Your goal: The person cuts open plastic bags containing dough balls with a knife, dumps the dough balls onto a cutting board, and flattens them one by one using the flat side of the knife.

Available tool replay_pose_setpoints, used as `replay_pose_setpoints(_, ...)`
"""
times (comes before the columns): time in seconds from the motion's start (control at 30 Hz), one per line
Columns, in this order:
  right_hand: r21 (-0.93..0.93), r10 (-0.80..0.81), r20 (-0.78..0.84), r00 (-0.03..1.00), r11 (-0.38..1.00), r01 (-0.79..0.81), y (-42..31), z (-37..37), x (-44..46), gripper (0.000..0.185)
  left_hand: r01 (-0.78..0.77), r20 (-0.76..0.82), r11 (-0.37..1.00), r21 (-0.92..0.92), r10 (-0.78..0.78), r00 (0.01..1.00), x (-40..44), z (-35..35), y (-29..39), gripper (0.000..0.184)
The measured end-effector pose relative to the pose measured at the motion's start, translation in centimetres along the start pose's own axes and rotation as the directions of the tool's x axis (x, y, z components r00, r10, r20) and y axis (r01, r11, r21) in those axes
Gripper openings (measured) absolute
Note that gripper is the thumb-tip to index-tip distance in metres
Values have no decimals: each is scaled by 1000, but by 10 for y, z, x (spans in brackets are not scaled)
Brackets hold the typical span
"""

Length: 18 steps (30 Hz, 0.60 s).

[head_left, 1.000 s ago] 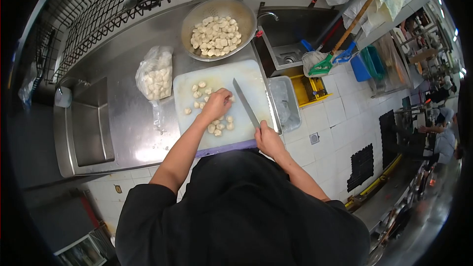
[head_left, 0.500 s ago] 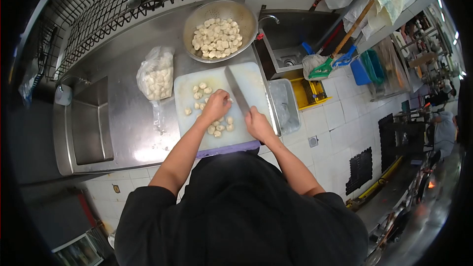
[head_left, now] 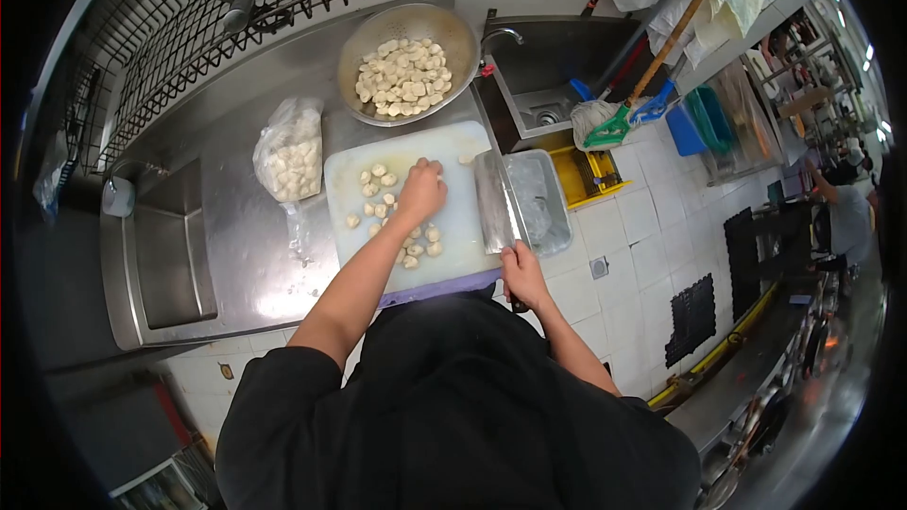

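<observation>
right hand (head_left: 524,276) is gripping the cleaver (head_left: 494,203), left hand (head_left: 422,193) is curling, can't tell if holding anything, tucking fingers is safest

Broad grey metal cleaver (head_left: 494,203): we see a smooth, softly shining blade.
Whitish rectangular plastic board (head_left: 459,246): smooth, semi-matt to our eyes.
Small round cream pieces (head_left: 434,248): we read them as matt, material unclear.
Wide silvery perforated metal bowl (head_left: 460,42): smooth, glossy.
Clear plastic bag (head_left: 288,151): thin, crinkled, shiny.
Long grey metal counter (head_left: 244,260): we catch glossy glare.
Black cloth garment (head_left: 453,406): matt.
</observation>
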State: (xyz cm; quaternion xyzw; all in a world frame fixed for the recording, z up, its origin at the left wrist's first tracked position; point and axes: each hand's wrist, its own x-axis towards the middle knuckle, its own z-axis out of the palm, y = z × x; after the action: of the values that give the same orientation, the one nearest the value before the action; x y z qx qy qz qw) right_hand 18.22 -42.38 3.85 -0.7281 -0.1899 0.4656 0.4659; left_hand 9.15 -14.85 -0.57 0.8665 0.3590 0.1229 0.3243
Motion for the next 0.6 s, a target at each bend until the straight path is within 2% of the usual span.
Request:
replay_pose_setpoints(0.03,4,1,-5,1000,1000,-1,2,-2,-1,24,-5,4,1000,1,5,1000,9,-1,2,30)
replay_pose_setpoints(0.1,172,41,15,999,984,-43,11,-7,-2,24,-22,6,996,-90,22,1000,29,-2,5,30)
replay_pose_setpoints(0.13,174,42,11,999,984,-44,15,-8,-2,24,-24,9,996,-91,25,1000,33,1,9,30)
replay_pose_setpoints(0.2,200,63,5,998,978,-63,20,-9,-2,25,-267,-74,960,-87,261,963,42,10,15,28)
replay_pose_setpoints(0.23,204,60,4,998,977,-59,20,-10,-1,25,-270,-74,959,-83,264,962,48,14,15,28)
replay_pose_setpoints(0.3,114,103,2,995,988,-103,19,-11,-2,22,-348,202,937,-30,347,916,56,18,17,26)
replay_pose_setpoints(0.33,121,98,2,995,988,-97,17,-11,-3,22,-353,203,935,-23,350,915,57,19,20,26)
replay_pose_setpoints(0.4,84,132,-10,991,988,-130,15,-10,-4,22,-261,393,954,149,185,901,53,16,26,26)
replay_pose_setpoints(0.43,91,123,-10,992,988,-122,18,-10,-3,22,-267,391,951,158,188,901,50,10,28,26)
replay_pose_setpoints(0.5,53,104,-27,994,993,-103,26,-10,1,22,-215,175,974,-73,225,958,45,-6,33,28)
replay_pose_setpoints(0.57,10,84,-50,995,996,-84,23,-9,2,22,-377,-219,918,-122,346,912,59,-39,51,22)
replay_pose_setpoints(0.6,-42,73,-69,995,996,-76,23,-7,-1,22,-370,-290,917,-151,317,903,72,-62,59,20)
